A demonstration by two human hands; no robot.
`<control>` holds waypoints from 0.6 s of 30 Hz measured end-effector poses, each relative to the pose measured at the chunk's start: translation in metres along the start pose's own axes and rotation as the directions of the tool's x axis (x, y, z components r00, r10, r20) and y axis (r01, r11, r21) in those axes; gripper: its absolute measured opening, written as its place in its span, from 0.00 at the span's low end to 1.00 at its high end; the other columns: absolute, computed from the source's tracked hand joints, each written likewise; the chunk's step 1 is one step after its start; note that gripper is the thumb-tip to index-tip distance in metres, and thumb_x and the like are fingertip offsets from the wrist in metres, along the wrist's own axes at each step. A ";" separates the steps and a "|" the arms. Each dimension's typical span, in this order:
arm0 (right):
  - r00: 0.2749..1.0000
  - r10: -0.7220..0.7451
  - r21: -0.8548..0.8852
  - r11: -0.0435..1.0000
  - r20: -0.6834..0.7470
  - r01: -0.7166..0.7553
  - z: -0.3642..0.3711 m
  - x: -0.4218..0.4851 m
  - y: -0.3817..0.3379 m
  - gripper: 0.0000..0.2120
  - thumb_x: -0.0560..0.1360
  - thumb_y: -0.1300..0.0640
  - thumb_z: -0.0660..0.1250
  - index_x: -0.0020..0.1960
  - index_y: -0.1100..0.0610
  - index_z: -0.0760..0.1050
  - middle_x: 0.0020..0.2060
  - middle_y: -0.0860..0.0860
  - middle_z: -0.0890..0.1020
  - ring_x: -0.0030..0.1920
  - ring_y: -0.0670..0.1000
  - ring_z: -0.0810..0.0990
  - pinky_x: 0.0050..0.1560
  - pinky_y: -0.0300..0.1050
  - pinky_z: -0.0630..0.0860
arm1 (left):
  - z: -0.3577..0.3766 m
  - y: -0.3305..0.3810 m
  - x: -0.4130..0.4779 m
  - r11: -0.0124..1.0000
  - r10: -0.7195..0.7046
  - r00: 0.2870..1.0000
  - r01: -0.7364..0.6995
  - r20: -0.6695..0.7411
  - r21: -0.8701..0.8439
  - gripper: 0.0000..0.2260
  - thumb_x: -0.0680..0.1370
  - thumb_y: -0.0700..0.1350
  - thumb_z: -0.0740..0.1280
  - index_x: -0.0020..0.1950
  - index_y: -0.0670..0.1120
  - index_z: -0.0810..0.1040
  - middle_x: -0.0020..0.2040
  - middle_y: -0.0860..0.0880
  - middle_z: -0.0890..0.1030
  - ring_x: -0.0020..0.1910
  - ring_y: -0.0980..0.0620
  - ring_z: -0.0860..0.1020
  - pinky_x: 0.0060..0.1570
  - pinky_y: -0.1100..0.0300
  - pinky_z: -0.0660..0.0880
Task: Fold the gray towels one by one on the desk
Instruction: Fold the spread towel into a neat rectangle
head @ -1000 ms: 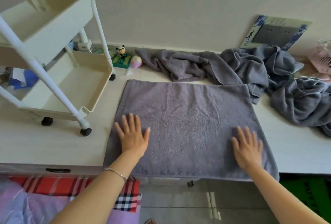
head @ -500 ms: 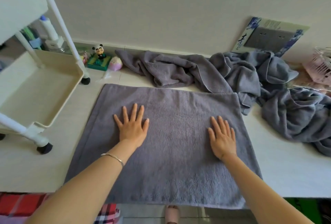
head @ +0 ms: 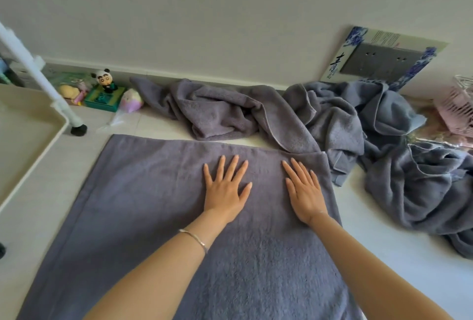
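Now smooth the flat gray terry towel (head: 143, 207) outward, left hand (head: 225, 193) and right hand (head: 304, 195) spread flat, palms down on it; square the edge just beyond them before folding.

Soft even daylight, faint shadows, wide-angle bending at edges.

A thin silver-coloured bangle (head: 194, 239) is worn at the wrist of the left hand (head: 225, 191). Both forearms (head: 153, 276) are shown bare.
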State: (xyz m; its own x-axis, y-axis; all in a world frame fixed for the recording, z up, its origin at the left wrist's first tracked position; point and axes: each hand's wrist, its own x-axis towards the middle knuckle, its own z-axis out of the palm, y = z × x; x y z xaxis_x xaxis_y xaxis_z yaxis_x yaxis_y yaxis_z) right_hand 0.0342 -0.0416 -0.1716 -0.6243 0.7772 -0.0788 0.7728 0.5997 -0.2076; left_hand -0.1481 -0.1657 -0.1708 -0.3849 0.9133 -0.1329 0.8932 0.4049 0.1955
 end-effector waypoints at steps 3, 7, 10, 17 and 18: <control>0.999 0.033 -0.003 0.999 0.006 -0.033 -0.008 -0.006 0.034 0.31 0.75 0.40 0.32 0.76 0.45 0.46 0.73 0.39 0.48 0.74 0.40 0.45 0.73 0.39 0.37 | 0.005 0.001 0.002 1.000 -0.011 0.999 0.011 -0.031 0.014 0.31 0.74 0.63 0.33 0.77 0.57 0.43 0.78 0.54 0.45 0.77 0.46 0.41 0.69 0.35 0.35; 0.996 0.080 0.074 0.994 -0.039 -0.077 -0.013 -0.023 0.040 0.31 0.76 0.40 0.36 0.76 0.49 0.51 0.74 0.42 0.50 0.76 0.44 0.48 0.74 0.40 0.39 | 0.003 0.005 0.005 1.000 -0.019 1.000 0.019 -0.011 0.005 0.32 0.73 0.62 0.31 0.77 0.55 0.42 0.78 0.53 0.44 0.77 0.46 0.41 0.69 0.37 0.35; 0.992 0.060 0.129 0.991 -0.108 -0.045 -0.006 -0.052 0.010 0.26 0.79 0.43 0.42 0.76 0.48 0.56 0.74 0.43 0.55 0.75 0.45 0.50 0.75 0.43 0.42 | 0.002 0.022 -0.013 0.999 0.033 0.998 -0.033 -0.047 0.000 0.30 0.77 0.59 0.36 0.78 0.52 0.48 0.78 0.51 0.51 0.77 0.45 0.48 0.71 0.38 0.41; 0.996 0.076 0.060 0.995 -0.042 -0.074 0.015 -0.152 0.010 0.24 0.80 0.40 0.41 0.76 0.40 0.50 0.76 0.42 0.51 0.76 0.44 0.46 0.75 0.42 0.39 | 0.033 0.047 -0.107 0.980 0.178 0.983 -0.181 -0.044 -0.078 0.24 0.80 0.56 0.49 0.74 0.51 0.64 0.74 0.47 0.64 0.73 0.44 0.63 0.70 0.43 0.53; 0.991 0.121 0.065 0.991 -0.050 -0.117 0.015 -0.169 0.020 0.24 0.80 0.40 0.41 0.76 0.41 0.50 0.76 0.42 0.52 0.76 0.44 0.47 0.75 0.41 0.40 | 0.034 0.041 -0.111 0.980 0.188 0.981 -0.190 -0.051 -0.054 0.24 0.80 0.56 0.49 0.74 0.51 0.64 0.74 0.47 0.64 0.73 0.44 0.63 0.70 0.43 0.52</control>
State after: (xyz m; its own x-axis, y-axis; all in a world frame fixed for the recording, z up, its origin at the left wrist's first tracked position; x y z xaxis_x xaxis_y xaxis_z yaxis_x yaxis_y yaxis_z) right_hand 0.1541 -0.1639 -0.1768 -0.5200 0.8524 -0.0547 0.8318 0.4908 -0.2594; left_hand -0.0605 -0.2517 -0.1813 -0.2219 0.9741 -0.0439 0.9363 0.2254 0.2692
